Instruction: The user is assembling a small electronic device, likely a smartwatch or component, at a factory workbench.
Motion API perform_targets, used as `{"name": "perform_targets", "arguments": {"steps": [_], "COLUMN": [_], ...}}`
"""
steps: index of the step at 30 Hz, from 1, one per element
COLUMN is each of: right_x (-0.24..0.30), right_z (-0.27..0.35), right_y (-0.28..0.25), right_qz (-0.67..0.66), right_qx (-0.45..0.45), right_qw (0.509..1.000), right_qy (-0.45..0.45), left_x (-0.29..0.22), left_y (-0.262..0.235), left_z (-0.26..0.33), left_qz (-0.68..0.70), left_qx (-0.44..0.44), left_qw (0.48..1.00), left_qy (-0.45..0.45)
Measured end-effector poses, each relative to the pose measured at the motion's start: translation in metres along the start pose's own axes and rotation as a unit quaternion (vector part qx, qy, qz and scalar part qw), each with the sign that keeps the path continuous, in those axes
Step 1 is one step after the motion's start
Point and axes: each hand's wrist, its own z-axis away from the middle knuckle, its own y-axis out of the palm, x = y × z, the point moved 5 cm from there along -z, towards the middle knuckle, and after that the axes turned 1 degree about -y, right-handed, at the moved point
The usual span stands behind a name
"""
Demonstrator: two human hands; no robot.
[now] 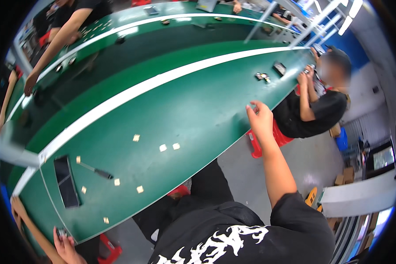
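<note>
My right hand (259, 115) reaches out over the table's near edge on the right, fingers loosely bent and apart, with nothing seen in them. At the lower left, a hand that appears to be my left hand (66, 248) is closed around a small, dark, shiny part (61, 232); its forearm is out of view. Near it on the green table (198, 114) lie a dark flat panel (67, 181) and a screwdriver (102, 173) with a black handle. Several small pale square pieces (136, 138) are scattered beyond them.
Another person's forearm (39, 233) passes beside my left hand. At the right sits a co-worker (325, 101) handling a small part, near a dark box (279, 68) and small dark parts (263, 77). A white strip (163, 78) borders the dark conveyor; more people work across it.
</note>
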Motion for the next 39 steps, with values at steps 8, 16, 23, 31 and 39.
{"name": "perform_targets", "arguments": {"steps": [8,16,23,31,39], "right_x": [-0.173,-0.182,-0.143,0.053,0.172], "right_z": [-0.138,-0.213,-0.195,-0.036,0.081], "right_y": [-0.013,0.008,0.034,0.061,0.091], "right_qz": [0.101,0.060,0.000,-0.072,-0.077], "right_qx": [-0.090,0.068,0.074,0.185,0.259], "right_qw": [0.983,0.995,0.984,0.921,0.873], "right_qy": [0.126,-0.029,-0.162,-0.335,-0.407], "left_x": [0.035,0.017,0.076,-0.028,-0.052], "left_y": [-0.028,0.009,-0.090,0.017,0.139], "left_z": [-0.073,-0.074,-0.093,-0.044,0.075], "left_qz": [-0.134,-0.315,-0.193,-0.190,-0.097], "left_qx": [-0.092,-0.183,-0.237,-0.207,0.009], "left_qw": [0.985,0.931,0.950,0.941,0.954], "left_qy": [-0.063,-0.023,0.065,0.190,0.284]}}
